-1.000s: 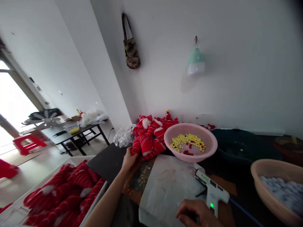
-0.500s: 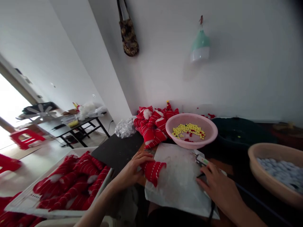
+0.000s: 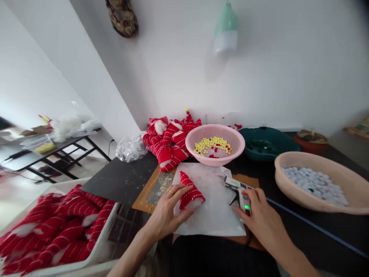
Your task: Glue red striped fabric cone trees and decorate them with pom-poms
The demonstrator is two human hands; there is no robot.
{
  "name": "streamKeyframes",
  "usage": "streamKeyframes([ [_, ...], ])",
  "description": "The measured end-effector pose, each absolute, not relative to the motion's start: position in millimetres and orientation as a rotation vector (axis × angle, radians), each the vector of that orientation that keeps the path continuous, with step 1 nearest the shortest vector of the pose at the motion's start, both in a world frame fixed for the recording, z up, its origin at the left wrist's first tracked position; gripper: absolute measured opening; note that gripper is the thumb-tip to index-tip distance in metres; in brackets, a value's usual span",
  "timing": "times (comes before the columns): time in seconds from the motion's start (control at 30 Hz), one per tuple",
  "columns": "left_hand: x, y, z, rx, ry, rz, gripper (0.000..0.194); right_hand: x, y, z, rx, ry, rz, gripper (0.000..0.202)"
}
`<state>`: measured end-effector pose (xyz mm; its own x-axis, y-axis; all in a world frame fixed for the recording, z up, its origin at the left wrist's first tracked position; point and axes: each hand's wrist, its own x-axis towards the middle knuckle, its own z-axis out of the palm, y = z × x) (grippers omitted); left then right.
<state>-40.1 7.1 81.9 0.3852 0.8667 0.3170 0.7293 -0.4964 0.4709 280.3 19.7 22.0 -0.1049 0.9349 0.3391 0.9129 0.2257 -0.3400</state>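
Note:
My left hand [image 3: 170, 209] lies over a small red stuffed cone hat [image 3: 190, 192] with white stitched stripes, fingers on its side and thumb by its lower end. The hat's tip points away from me, and whitish stuffing shows at its wide end. Under it is a white sheet [image 3: 215, 221]. My right hand [image 3: 263, 217] is closed around the handle of a white and grey hot glue gun [image 3: 236, 184], whose nozzle points left over the sheet. A green light glows on the glue gun's handle, and its black trigger stands clear of my fingers.
Behind the sheet are a pink basket [image 3: 190, 148] of yellow and red pompoms and a pile of red striped pieces [image 3: 165, 148]. At right stand a green basin [image 3: 285, 148] and a beige bowl [image 3: 288, 190] of white pieces. A white crate [image 3: 98, 246] holds more red pieces.
The hat has turned, so its tip now points away from me and its wide end towards me. My right hand still holds the glue gun. The camera view has shifted right and down.

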Motion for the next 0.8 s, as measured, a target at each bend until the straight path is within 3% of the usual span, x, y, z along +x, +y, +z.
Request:
streamKeyframes([
  [0.27,-25,-12,40,2.533,1.526,1.126,0.038,284,15,20,-1.663,-1.895,0.289,0.026],
  [0.67,-23,-13,38,2.555,1.507,1.292,0.041,286,12,20,-1.787,-1.921,0.163,0.038],
  [0.8,-32,-10,45,2.544,1.495,1.337,0.042,287,13,22,-1.907,-1.843,0.268,0.035],
])
